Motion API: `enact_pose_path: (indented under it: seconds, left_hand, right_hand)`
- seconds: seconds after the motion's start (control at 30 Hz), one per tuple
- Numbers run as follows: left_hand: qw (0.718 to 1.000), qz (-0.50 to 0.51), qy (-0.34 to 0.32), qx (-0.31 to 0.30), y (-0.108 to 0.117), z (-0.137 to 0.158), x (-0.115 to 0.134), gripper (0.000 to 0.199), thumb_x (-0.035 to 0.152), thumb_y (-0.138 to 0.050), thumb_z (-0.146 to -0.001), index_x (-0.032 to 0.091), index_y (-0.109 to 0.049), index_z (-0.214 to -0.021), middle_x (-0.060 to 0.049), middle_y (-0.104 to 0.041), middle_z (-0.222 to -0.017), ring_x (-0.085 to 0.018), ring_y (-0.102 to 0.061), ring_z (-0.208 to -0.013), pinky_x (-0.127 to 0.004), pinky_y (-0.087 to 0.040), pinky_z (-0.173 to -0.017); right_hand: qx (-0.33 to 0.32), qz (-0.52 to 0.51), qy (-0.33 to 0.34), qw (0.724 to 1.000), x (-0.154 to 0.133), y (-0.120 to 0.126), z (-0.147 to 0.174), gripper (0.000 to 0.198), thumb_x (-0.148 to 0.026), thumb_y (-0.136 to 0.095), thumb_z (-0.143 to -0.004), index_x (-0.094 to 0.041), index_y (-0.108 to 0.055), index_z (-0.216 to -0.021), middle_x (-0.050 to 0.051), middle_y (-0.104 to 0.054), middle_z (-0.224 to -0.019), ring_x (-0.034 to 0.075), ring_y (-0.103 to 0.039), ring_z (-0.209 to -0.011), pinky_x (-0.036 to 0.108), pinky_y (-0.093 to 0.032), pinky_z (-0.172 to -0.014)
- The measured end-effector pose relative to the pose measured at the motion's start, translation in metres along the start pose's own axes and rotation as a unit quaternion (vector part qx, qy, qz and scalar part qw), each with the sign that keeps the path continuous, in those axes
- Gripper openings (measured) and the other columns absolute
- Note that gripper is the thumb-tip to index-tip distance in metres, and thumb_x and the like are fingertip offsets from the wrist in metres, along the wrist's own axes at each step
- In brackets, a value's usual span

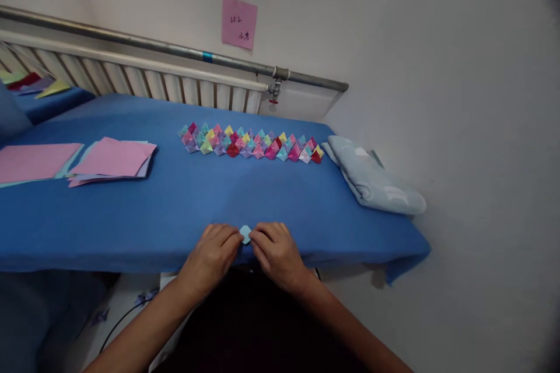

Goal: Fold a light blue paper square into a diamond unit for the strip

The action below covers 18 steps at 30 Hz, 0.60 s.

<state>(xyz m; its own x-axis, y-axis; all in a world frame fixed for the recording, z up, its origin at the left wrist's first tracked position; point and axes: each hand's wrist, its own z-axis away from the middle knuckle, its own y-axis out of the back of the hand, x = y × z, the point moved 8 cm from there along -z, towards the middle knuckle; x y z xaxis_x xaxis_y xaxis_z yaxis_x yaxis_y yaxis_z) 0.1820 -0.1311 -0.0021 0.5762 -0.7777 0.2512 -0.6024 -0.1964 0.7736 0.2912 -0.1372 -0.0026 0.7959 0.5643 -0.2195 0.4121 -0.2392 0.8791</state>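
Between my two hands, close to the front edge of the blue-covered table (188, 204), is a small light-blue folded paper (245, 234). My left hand (214, 250) pinches its left side with thumb and fingers. On its right side, my right hand (275, 250) grips it in the same way. The fingers hide both ends of the paper, so only its middle shows. Farther back lie rows of small folded paper pieces (246, 151) in pink, red, yellow, purple and blue.
Stacks of coloured paper sheets (116, 157) and pink sheets (39, 162) lie on the left. A folded light-blue cloth (371, 178) rests at the right end. Behind the table are a radiator (188, 90) and a metal pipe (166, 46). A pink note (239, 23) hangs on the wall.
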Motion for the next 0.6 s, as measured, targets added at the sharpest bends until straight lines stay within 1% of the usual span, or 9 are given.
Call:
enact_pose_path:
  seconds: [0.07, 0.17, 0.3, 0.43, 0.6]
  left_hand:
    - [1.0, 0.004, 0.02, 0.001, 0.001, 0.001, -0.004, 0.016, 0.016, -0.046, -0.091, 0.019, -0.061, -0.097, -0.006, -0.066, -0.094, -0.019, -0.056, -0.087, -0.036, -0.043, -0.079]
    - [0.999, 0.006, 0.047, -0.001, 0.001, 0.0, -0.009, 0.014, 0.02, -0.05, -0.09, 0.02, -0.063, -0.094, -0.004, -0.066, -0.092, -0.019, -0.056, -0.088, -0.037, -0.04, -0.081]
    - [0.996, 0.008, 0.091, -0.021, -0.002, 0.0, -0.015, 0.015, 0.025, -0.05, -0.091, 0.021, -0.065, -0.091, -0.004, -0.066, -0.091, -0.02, -0.055, -0.09, -0.036, -0.037, -0.082]
    - [0.984, -0.006, 0.167, -0.059, -0.006, 0.0, -0.023, 0.02, 0.03, -0.049, -0.091, 0.024, -0.067, -0.088, -0.003, -0.065, -0.088, -0.02, -0.053, -0.089, -0.036, -0.034, -0.078]
    - [0.957, -0.033, 0.257, -0.128, -0.013, -0.006, -0.031, 0.024, 0.032, -0.048, -0.09, 0.022, -0.067, -0.079, -0.002, -0.063, -0.08, -0.021, -0.054, -0.084, -0.037, -0.034, -0.079]
  right_hand:
    - [0.01, -0.028, -0.014, 0.999, 0.002, 0.001, 0.001, 0.015, -0.016, -0.05, -0.09, -0.018, -0.063, -0.098, 0.007, -0.063, -0.094, 0.019, -0.053, -0.085, 0.033, -0.039, -0.076]
    - [0.025, -0.061, -0.04, 0.997, 0.007, 0.002, 0.001, 0.012, -0.018, -0.052, -0.091, -0.019, -0.064, -0.093, 0.006, -0.064, -0.094, 0.019, -0.054, -0.085, 0.033, -0.04, -0.077]
    - [0.031, -0.101, -0.08, 0.991, 0.014, -0.001, -0.002, 0.009, -0.021, -0.055, -0.09, -0.02, -0.064, -0.088, 0.005, -0.065, -0.092, 0.018, -0.056, -0.087, 0.033, -0.041, -0.079]
    - [0.023, -0.12, -0.11, 0.986, 0.02, -0.003, -0.005, 0.009, -0.019, -0.056, -0.088, -0.02, -0.061, -0.081, 0.004, -0.064, -0.087, 0.018, -0.056, -0.086, 0.032, -0.041, -0.08]
    - [0.019, -0.116, -0.15, 0.982, 0.022, -0.003, -0.009, 0.012, -0.018, -0.056, -0.086, -0.02, -0.057, -0.074, 0.003, -0.062, -0.082, 0.017, -0.054, -0.082, 0.031, -0.04, -0.077]
